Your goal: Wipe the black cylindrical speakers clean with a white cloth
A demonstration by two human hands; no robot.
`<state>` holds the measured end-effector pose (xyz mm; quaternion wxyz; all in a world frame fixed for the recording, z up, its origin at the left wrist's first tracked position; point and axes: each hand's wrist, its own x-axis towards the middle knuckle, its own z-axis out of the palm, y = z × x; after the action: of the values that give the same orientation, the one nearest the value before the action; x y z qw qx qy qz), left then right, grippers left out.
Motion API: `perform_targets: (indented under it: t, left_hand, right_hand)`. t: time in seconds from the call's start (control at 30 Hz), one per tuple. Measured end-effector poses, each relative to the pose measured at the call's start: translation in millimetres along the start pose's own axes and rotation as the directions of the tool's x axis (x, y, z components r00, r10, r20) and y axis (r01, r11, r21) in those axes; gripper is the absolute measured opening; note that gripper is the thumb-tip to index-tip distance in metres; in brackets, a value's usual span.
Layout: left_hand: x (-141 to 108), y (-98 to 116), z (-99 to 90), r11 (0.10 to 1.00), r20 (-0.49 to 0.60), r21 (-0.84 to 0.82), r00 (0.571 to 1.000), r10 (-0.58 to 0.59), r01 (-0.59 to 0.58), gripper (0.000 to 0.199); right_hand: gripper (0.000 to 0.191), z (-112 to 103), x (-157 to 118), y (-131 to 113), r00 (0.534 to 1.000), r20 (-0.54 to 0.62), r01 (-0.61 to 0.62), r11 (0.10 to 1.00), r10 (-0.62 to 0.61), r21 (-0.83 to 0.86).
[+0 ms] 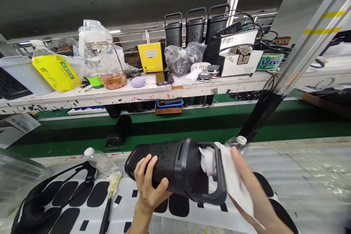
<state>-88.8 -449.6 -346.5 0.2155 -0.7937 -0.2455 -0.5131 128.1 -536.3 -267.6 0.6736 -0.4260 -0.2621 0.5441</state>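
Observation:
My left hand (pixel 150 186) is wrapped round the body of a black plastic housing with a loop handle (pixel 164 164), thumb on the near side. The housing lies tilted on its side above the work surface, its handle end toward the right. My right hand (pixel 249 182) grips a white cloth (pixel 236 179) at that end. Part of the cloth passes through the loop and bunches against the end of the housing. Some right fingers are hidden behind the cloth and the handle.
White sheets with black pads (pixel 178 204) cover the bench. A brush with a black handle (pixel 105 214), a clear bottle (pixel 100 161) and another bottle (pixel 237 142) lie around. Behind, a green conveyor (pixel 164 129) carries a black housing (pixel 119 131). A cluttered shelf (pixel 153 91) stands above.

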Motion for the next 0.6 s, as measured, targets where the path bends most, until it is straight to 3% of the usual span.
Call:
perform_targets:
  t: [0.13,0.2,0.23,0.27,0.3,0.33,0.37,0.4,0.43,0.47,0.5,0.6]
  left_hand:
    - [-13,10,9.9,0.992,-0.106,0.057,0.989,-0.107,0.113,0.077]
    - [-26,13,11.8,0.981,-0.105,-0.008,0.975,-0.195,0.195,0.087]
    - [-32,13,12.0,0.957,-0.085,-0.073,0.954,-0.286,0.280,0.089]
    - [-39,12,12.1,0.899,-0.051,-0.155,0.906,-0.420,0.409,0.088]
    - [-45,9,12.6,0.783,-0.001,-0.256,0.810,-0.587,0.567,0.084]
    - [-50,5,13.7,0.576,0.078,-0.379,0.645,-0.760,0.725,0.081]
    - [-53,2,15.6,0.296,0.190,-0.485,0.430,-0.882,0.823,0.078]
    - [-56,-2,18.1,0.010,0.331,-0.547,0.228,-0.916,0.837,0.076]
    - [-59,-5,20.8,-0.240,0.477,-0.564,0.074,-0.876,0.790,0.077]
    - [-60,-7,23.4,-0.427,0.593,-0.554,-0.021,-0.805,0.714,0.078]
    - [-60,-9,25.3,-0.547,0.662,-0.543,-0.077,-0.745,0.637,0.077]
    - [-58,-11,25.6,-0.699,0.702,-0.546,-0.202,-0.682,0.463,0.050]
  right_hand:
    - [0.037,30,-1,1,0.988,0.145,0.073,0.995,-0.061,-0.075]
    - [0.034,38,2,2,0.978,0.169,0.131,0.989,-0.118,-0.063]
    - [0.032,39,3,2,0.972,0.184,0.158,0.986,-0.144,-0.062]
    - [0.031,38,5,2,0.965,0.203,0.182,0.980,-0.164,-0.077]
    - [0.031,35,6,1,0.958,0.226,0.204,0.974,-0.177,-0.102]
    - [0.030,31,8,0,0.952,0.241,0.225,0.966,-0.190,-0.129]
    - [0.031,25,9,-3,0.950,0.241,0.238,0.960,-0.199,-0.145]
    - [0.032,19,11,-7,0.954,0.220,0.240,0.960,-0.206,-0.143]
    - [0.036,12,13,-11,0.960,0.184,0.233,0.965,-0.210,-0.119]
    - [0.041,5,15,-14,0.968,0.142,0.220,0.972,-0.207,-0.084]
    - [0.046,-4,18,-17,0.974,0.098,0.208,0.977,-0.202,-0.052]
    - [0.050,-31,28,-8,0.991,-0.008,0.133,0.989,-0.134,-0.068]
